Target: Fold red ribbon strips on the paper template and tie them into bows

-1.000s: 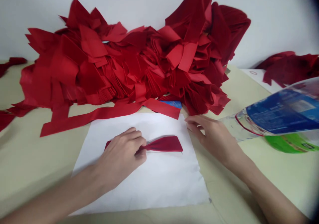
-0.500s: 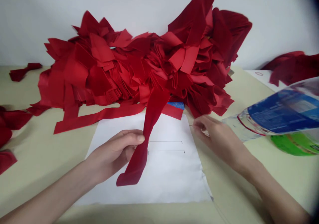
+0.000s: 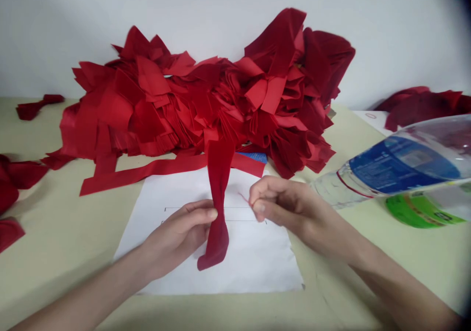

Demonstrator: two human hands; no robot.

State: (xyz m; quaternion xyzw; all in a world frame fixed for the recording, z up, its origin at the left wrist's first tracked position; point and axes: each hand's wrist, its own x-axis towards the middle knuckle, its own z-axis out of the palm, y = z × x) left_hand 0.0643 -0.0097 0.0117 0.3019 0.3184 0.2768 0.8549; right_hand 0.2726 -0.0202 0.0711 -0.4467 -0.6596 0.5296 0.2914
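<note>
Left hand: on my feed the left hand [image 3: 176, 237] is narrow, thumb and fingers closed around a deep-red fabric strip [image 3: 218, 235]; the fingers hide the stretch they grip.

Strip: it hangs upright just beside the left fingertips, its lower end curled over above the paper. The top merges with the red behind it, so I can't tell where it ends.

Right hand: the right hand [image 3: 290, 208] is pinched narrow, fingertips and thumb together, near the strip but apart from it.

Thread: a thin red thread [image 3: 243, 198] seems to run from the right fingertips – too fine for me to tell whether it's held, or whether a needle is hidden there.

Paper: a white paper sheet [image 3: 265, 267] lies on a pale cream desk [image 3: 368, 277], under both hands. Two thin drawn lines [image 3: 235, 207] cross it, partly hidden by the hands and strip.

Heap: a large heap of red fabric pieces [image 3: 202, 105] sits behind the sheet, against a white wall [image 3: 221, 7]. A long flat red fabric band [image 3: 140, 176] lies between them.

Right side: a clear plastic bottle with a blue label [image 3: 397, 169] lies tilted, cut off by the frame – a green object [image 3: 419, 213] behind it is hard to make out.
</note>
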